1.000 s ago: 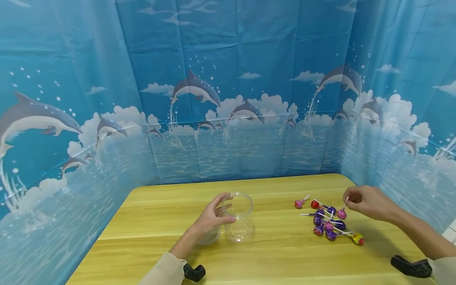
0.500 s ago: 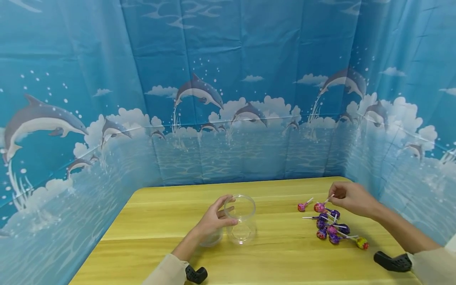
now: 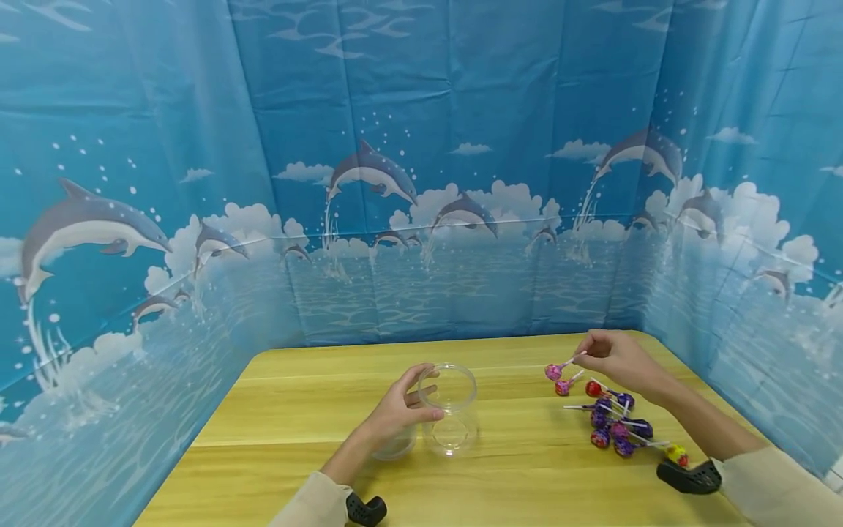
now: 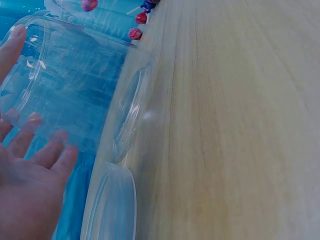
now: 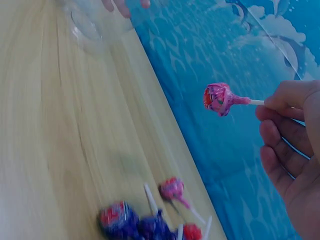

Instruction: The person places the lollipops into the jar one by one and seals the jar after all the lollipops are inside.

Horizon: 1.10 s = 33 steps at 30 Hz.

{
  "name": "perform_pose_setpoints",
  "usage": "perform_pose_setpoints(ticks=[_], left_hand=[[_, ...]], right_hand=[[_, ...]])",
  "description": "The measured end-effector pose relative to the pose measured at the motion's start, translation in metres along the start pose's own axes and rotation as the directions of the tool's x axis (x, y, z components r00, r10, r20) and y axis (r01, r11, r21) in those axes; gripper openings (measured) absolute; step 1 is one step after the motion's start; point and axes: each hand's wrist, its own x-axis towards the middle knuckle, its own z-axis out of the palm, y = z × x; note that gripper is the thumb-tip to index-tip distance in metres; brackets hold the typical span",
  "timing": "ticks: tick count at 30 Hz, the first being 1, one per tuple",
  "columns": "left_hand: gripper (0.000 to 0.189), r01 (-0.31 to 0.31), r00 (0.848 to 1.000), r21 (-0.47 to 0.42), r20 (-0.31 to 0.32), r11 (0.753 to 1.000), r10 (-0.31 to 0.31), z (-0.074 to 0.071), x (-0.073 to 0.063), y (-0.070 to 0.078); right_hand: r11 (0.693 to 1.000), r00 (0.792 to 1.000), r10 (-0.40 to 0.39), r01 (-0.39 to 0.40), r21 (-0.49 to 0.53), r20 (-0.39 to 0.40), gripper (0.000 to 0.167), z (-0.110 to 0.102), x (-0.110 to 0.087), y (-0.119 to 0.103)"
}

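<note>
My left hand (image 3: 397,410) grips the upper side of a clear plastic jar (image 3: 454,424), thumb in front and fingers behind. The jar stands upright without a lid on its mouth, and nothing shows inside its see-through wall. In the right wrist view, a pink-wrapped lollipop (image 5: 217,99) points out from my right hand (image 5: 295,145), which pinches the end of its white stick between thumb and forefinger. The head view has this lollipop raised over another pink lollipop (image 3: 562,387) lying on the table.
Several purple-wrapped lollipops (image 3: 599,438) lie in a loose pile on the yellow wooden table (image 3: 514,483), with a red one (image 3: 594,389) and a yellow one (image 3: 677,455) at its edges. A clear round lid (image 4: 112,205) rests beside the jar. Behind hangs a blue dolphin curtain (image 3: 421,293).
My right hand has lifted the pink lollipop away from the pile and carried it left toward the jar. The left hand keeps its hold on the jar.
</note>
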Motion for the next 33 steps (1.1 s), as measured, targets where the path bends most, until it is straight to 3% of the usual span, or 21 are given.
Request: perform_pose_setpoints(ticks=[6, 24, 33], left_hand=[[0.079, -0.006, 1.000, 0.001, 0.002, 1.000, 0.006, -0.001, -0.002, 0.001], [0.078, -0.002, 0.999, 0.038, 0.039, 0.999, 0.000, -0.003, 0.004, 0.004], [0.074, 0.015, 0.999, 0.028, 0.032, 1.000, -0.016, -0.002, 0.004, 0.004]], right_hand=[[0.995, 0.999, -0.032, 0.031, 0.092, 0.003, 0.018, 0.016, 0.018, -0.015], [0.969, 0.995, -0.097, 0.092, 0.228, 0.007, 0.014, 0.071, 0.059, -0.056], [0.955, 0.989, -0.124, 0.098, 0.280, 0.077, 0.009, 0.103, 0.072, -0.071]])
